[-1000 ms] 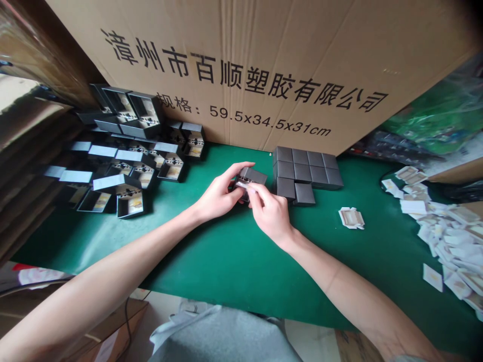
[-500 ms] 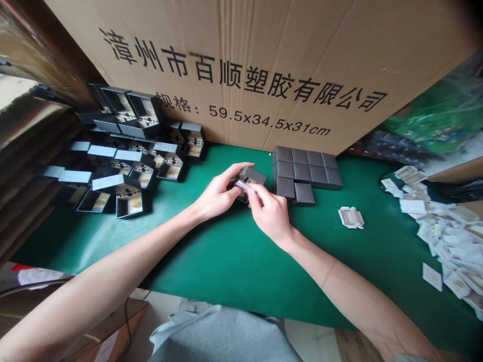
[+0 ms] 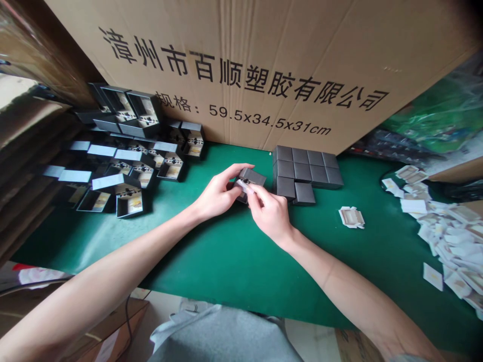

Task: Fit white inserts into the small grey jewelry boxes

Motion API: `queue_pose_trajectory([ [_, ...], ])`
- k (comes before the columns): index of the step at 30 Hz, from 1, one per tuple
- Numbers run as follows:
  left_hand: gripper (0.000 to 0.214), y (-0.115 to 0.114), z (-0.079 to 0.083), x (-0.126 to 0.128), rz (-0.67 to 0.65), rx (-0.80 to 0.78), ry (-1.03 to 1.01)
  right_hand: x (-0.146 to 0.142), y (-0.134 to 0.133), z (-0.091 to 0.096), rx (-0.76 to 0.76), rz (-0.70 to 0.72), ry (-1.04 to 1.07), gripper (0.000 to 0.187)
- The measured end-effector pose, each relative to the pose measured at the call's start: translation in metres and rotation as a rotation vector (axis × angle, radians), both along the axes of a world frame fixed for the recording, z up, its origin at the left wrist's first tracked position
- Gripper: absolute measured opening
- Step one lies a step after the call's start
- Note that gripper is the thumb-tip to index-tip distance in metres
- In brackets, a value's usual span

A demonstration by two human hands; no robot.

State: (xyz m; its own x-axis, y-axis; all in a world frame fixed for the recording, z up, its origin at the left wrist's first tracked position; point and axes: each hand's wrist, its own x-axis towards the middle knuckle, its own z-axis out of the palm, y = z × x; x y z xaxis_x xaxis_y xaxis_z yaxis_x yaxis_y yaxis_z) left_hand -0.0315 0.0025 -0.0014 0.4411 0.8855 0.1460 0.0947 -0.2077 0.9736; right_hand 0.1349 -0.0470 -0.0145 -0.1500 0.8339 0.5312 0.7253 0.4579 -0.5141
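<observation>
A small dark grey box (image 3: 252, 177) is held above the green mat (image 3: 234, 256) in the middle of the view. My left hand (image 3: 218, 193) curls round its left side, forefinger over the top. My right hand (image 3: 268, 213) pinches at its open front, where a pale insert shows under my fingertips. Just to the right lies a block of closed grey boxes (image 3: 305, 173), laid side by side. At the left stand several open dark boxes (image 3: 130, 166) with their lids up.
A big cardboard carton (image 3: 264, 65) with printed characters walls off the back. Loose white card inserts (image 3: 449, 236) are piled at the right, and one small bundle of inserts (image 3: 351, 217) lies alone. Brown cartons (image 3: 26, 151) crowd the left edge.
Almost nothing. My right fingertips have shifted slightly at the box's front; both hands keep hold of the box in the same place.
</observation>
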Motion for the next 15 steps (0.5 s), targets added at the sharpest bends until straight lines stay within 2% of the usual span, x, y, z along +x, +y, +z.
queue_pose_trajectory([
  [15,0.048,-0.0009,0.0059,0.003,0.031,0.012,-0.014,0.0002,0.0003,-0.0052,0.032,0.033,0.047,0.028],
])
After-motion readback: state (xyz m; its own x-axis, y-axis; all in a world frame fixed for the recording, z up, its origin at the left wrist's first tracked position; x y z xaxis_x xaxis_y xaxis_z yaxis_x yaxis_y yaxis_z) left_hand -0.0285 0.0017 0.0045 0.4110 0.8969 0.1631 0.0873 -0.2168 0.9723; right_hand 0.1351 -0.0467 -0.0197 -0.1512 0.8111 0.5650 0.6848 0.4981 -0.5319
